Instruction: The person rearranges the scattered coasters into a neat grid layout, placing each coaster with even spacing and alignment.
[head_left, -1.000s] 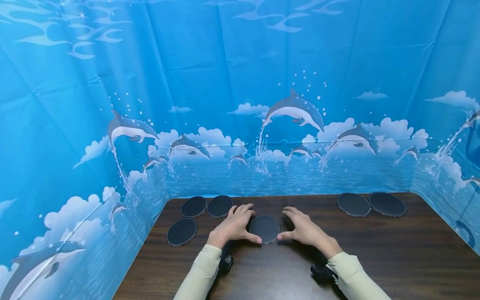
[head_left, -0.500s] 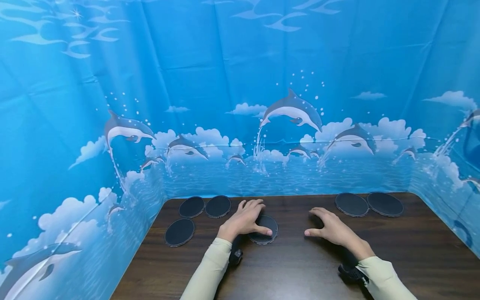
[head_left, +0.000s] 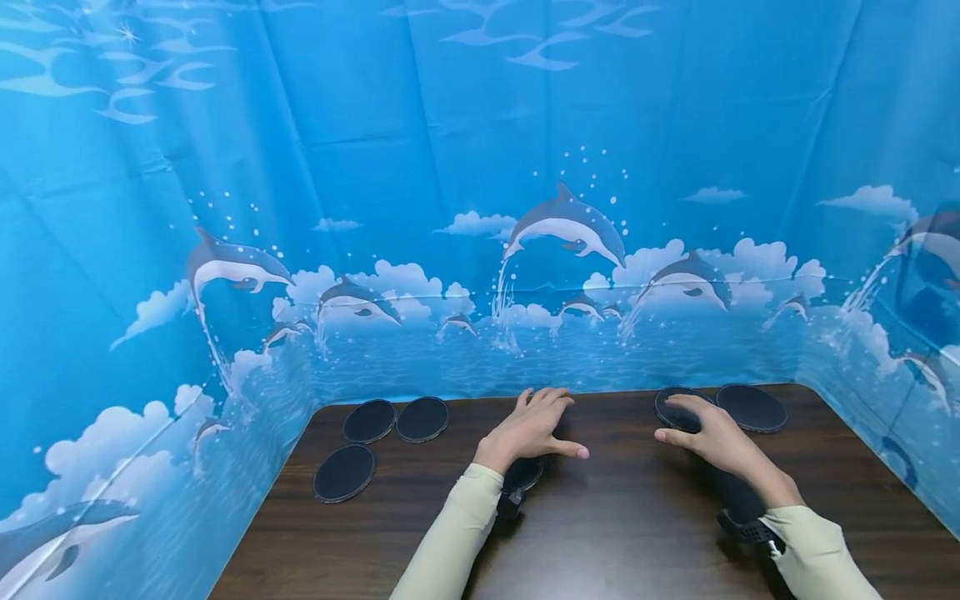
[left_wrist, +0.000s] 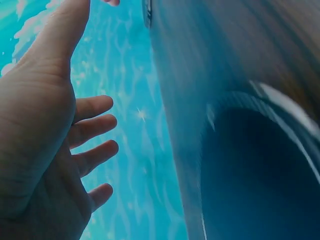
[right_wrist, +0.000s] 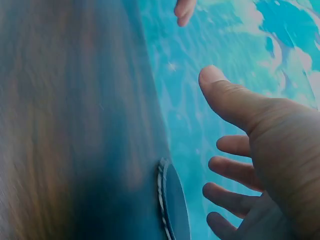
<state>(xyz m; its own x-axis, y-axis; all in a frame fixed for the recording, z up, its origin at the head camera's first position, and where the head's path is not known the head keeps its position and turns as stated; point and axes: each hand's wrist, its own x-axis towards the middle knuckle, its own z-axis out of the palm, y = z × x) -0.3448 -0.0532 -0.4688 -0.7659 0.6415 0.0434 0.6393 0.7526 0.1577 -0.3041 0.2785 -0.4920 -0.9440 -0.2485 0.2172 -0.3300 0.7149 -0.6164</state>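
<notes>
My left hand [head_left: 528, 429], fingers extended and spread, hovers over the table and partly hides a round black disc [head_left: 522, 477] with a pale edge. In the left wrist view that disc [left_wrist: 260, 175] looms large beside the palm, apart from the fingers. My right hand [head_left: 723, 437] reaches over the nearer of two black discs at the back right, its thumb and fingers parted above this disc [head_left: 679, 418]. Whether it touches is unclear in the head view. In the right wrist view the fingers are apart from a disc [right_wrist: 178, 205] seen edge-on. Neither hand holds anything.
Another black disc [head_left: 753, 408] lies at the back right. Three more discs lie at left: two side by side [head_left: 422, 418] at the back and one [head_left: 343, 473] in front. A blue dolphin-print curtain [head_left: 465, 358] borders the dark wooden table [head_left: 600, 525].
Both hands have moved right. The left hand has left the rim of the middle disc and passes over it; the right hand has gone from beside that disc to the back-right pair.
</notes>
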